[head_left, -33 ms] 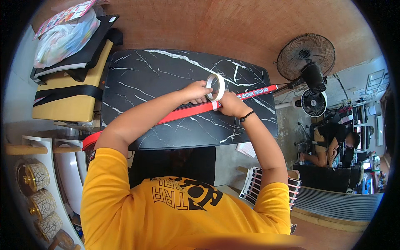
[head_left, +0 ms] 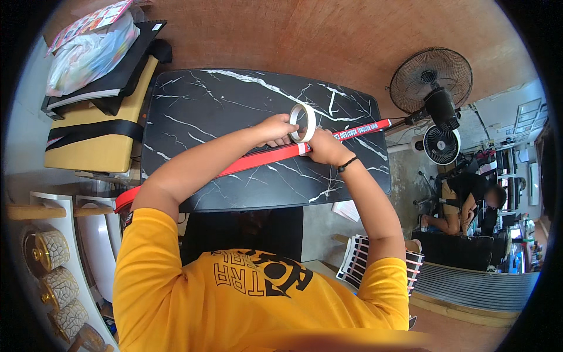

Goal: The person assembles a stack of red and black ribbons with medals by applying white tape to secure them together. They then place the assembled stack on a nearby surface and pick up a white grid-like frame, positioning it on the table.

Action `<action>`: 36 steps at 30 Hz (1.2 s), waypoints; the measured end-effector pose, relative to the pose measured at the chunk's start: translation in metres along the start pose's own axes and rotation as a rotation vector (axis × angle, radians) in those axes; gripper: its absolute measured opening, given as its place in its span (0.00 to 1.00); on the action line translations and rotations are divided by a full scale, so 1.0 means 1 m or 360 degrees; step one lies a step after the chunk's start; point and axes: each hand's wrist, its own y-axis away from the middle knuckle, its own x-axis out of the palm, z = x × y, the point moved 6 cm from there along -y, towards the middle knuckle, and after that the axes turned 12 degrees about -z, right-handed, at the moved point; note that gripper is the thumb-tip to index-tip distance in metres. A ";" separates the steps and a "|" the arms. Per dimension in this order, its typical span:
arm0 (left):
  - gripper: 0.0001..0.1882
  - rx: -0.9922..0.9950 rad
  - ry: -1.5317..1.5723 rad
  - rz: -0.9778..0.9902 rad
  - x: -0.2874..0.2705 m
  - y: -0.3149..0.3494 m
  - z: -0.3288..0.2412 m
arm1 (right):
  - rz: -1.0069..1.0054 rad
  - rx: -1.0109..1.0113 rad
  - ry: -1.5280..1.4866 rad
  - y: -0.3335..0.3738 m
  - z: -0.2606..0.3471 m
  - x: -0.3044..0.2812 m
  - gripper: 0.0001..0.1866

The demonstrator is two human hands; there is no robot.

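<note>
A long red strap (head_left: pixel 258 159) with pale printing runs slantwise over a black marble-patterned table (head_left: pixel 199 100). Its left end passes beyond the table edge behind my left arm. My left hand (head_left: pixel 274 129) is closed, fingers curled, with its thumb and fingertips at the left rim of a roll of whitish tape (head_left: pixel 311 123), which stands on edge above the strap. Just right of the roll, my right hand (head_left: pixel 328 146) is closed round the strap, its fingertips partly hidden. A small white patch (head_left: pixel 304 149) shows on the strap between my hands.
Left of the table, a yellow case (head_left: pixel 94 141) bears a black stand and a plastic bag (head_left: pixel 94 56). Two fans (head_left: pixel 431 76) stand at the right. A person (head_left: pixel 466 196) crouches farther right. Patterned jars (head_left: pixel 56 249) line a shelf at lower left.
</note>
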 end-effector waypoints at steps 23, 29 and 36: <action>0.26 0.0008 -0.0042 -0.0013 -0.027 -0.001 -0.023 | -0.0013 -0.0067 -0.0070 -0.013 0.003 -0.006 0.24; 0.24 0.0065 0.0053 -0.0305 -0.026 -0.010 -0.008 | 0.0045 -0.0090 -0.0080 -0.015 0.006 -0.010 0.26; 0.16 0.0379 -0.0400 -0.0767 -0.035 0.009 -0.018 | -0.0086 -0.0013 0.0003 -0.003 0.010 -0.040 0.48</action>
